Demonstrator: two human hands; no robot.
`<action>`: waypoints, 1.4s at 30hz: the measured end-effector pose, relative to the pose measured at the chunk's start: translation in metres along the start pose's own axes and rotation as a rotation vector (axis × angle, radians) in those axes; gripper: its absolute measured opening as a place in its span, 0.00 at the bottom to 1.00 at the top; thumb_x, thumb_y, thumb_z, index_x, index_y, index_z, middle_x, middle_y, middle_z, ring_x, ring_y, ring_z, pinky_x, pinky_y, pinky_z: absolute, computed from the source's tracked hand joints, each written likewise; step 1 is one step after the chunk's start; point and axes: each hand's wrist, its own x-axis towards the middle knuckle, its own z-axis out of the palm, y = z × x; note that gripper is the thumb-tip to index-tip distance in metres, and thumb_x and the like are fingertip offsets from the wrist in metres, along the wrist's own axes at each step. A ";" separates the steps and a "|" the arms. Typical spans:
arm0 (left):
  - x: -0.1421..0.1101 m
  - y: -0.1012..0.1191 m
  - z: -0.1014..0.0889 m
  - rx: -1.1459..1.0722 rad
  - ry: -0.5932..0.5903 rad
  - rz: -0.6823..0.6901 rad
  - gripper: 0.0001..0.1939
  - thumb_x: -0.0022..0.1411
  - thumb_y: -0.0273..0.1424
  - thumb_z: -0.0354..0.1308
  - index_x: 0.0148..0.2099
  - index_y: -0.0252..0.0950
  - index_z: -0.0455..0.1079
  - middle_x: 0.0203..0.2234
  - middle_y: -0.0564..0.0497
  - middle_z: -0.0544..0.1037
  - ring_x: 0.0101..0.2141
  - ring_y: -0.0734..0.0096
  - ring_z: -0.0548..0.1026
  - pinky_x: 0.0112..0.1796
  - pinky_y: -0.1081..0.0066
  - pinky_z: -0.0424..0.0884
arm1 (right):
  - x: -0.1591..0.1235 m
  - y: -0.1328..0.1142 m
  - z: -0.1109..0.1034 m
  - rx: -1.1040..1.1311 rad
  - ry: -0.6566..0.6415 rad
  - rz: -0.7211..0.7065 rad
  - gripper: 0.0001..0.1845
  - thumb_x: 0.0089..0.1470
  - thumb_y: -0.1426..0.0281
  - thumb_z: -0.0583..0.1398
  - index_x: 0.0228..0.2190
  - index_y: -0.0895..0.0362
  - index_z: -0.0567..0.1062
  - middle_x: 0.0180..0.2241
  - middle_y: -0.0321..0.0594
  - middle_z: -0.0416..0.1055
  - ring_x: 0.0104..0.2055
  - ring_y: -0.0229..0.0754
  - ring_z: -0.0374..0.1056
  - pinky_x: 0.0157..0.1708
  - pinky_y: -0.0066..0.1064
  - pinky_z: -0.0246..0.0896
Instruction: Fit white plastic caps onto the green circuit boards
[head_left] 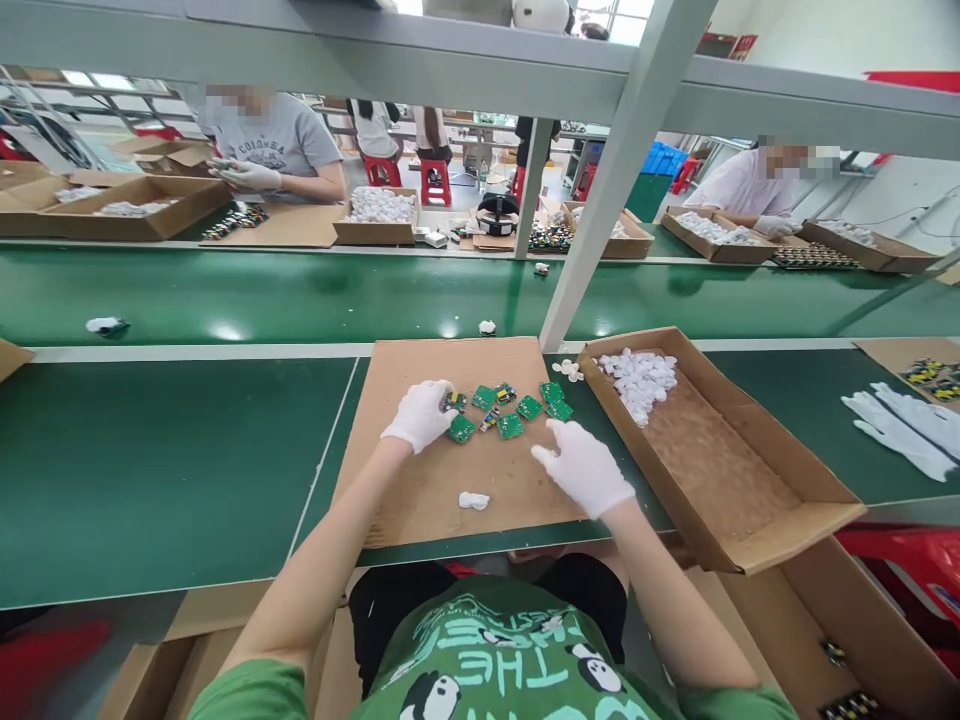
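The left hand [421,415] pinches a circuit board [455,401] beside other green boards [511,427] on a cardboard sheet [427,510]; the right hand [589,470] is near them, fingers parted. A box [739,480] of white caps [641,385] hems in the right side, a slanted post [609,190] the far corner. The green table [172,450] extends leftward past the sheet's edge.

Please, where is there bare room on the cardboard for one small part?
Bare cardboard shows between the boards and the white piece, and along the far edge, beyond the boards. It is crowded right of the left hand, where boards cluster.
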 end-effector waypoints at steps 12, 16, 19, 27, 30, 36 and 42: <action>-0.058 0.031 -0.023 -0.867 0.007 -0.131 0.22 0.58 0.41 0.60 0.51 0.34 0.66 0.42 0.44 0.77 0.36 0.62 0.80 0.38 0.64 0.75 | -0.048 -0.009 0.003 0.792 -0.024 -0.045 0.15 0.61 0.58 0.57 0.42 0.55 0.72 0.25 0.32 0.67 0.21 0.33 0.63 0.20 0.27 0.64; -0.103 0.048 -0.015 -1.230 -0.161 -0.147 0.16 0.58 0.37 0.64 0.45 0.34 0.69 0.43 0.43 0.78 0.30 0.70 0.78 0.29 0.71 0.72 | -0.055 -0.014 -0.005 1.123 -0.131 -0.091 0.14 0.61 0.60 0.59 0.43 0.56 0.75 0.26 0.34 0.68 0.24 0.34 0.64 0.26 0.29 0.66; -0.127 0.056 -0.002 -1.511 -0.286 -0.233 0.15 0.58 0.33 0.66 0.45 0.34 0.71 0.42 0.43 0.79 0.27 0.73 0.76 0.27 0.73 0.70 | -0.056 -0.015 -0.008 1.289 -0.291 -0.174 0.22 0.56 0.61 0.64 0.50 0.55 0.74 0.36 0.39 0.69 0.36 0.38 0.69 0.37 0.33 0.71; -0.148 0.072 0.010 -1.476 -0.319 -0.320 0.22 0.58 0.33 0.66 0.53 0.35 0.69 0.42 0.42 0.79 0.20 0.82 0.70 0.20 0.78 0.62 | -0.062 -0.014 -0.002 1.377 -0.267 -0.131 0.16 0.53 0.66 0.67 0.44 0.52 0.74 0.38 0.38 0.73 0.23 0.30 0.66 0.16 0.20 0.60; -0.150 0.079 0.008 -1.473 -0.351 -0.308 0.20 0.58 0.33 0.67 0.51 0.37 0.68 0.40 0.45 0.79 0.19 0.82 0.70 0.20 0.78 0.61 | -0.065 -0.013 0.002 1.353 -0.249 -0.110 0.13 0.55 0.64 0.65 0.41 0.54 0.74 0.38 0.40 0.76 0.20 0.30 0.64 0.16 0.22 0.60; -0.156 0.083 0.004 -1.572 -0.414 -0.274 0.20 0.61 0.39 0.64 0.52 0.38 0.67 0.34 0.49 0.77 0.24 0.75 0.74 0.24 0.76 0.65 | -0.068 -0.018 0.001 1.374 -0.269 -0.142 0.20 0.48 0.57 0.69 0.40 0.55 0.74 0.38 0.42 0.78 0.26 0.34 0.69 0.22 0.27 0.67; -0.161 0.079 0.005 -1.639 -0.455 -0.221 0.23 0.66 0.38 0.58 0.60 0.36 0.65 0.34 0.45 0.79 0.27 0.67 0.78 0.27 0.73 0.70 | -0.069 -0.018 0.000 1.381 -0.209 -0.130 0.16 0.48 0.62 0.70 0.34 0.54 0.73 0.34 0.40 0.80 0.18 0.31 0.63 0.18 0.26 0.61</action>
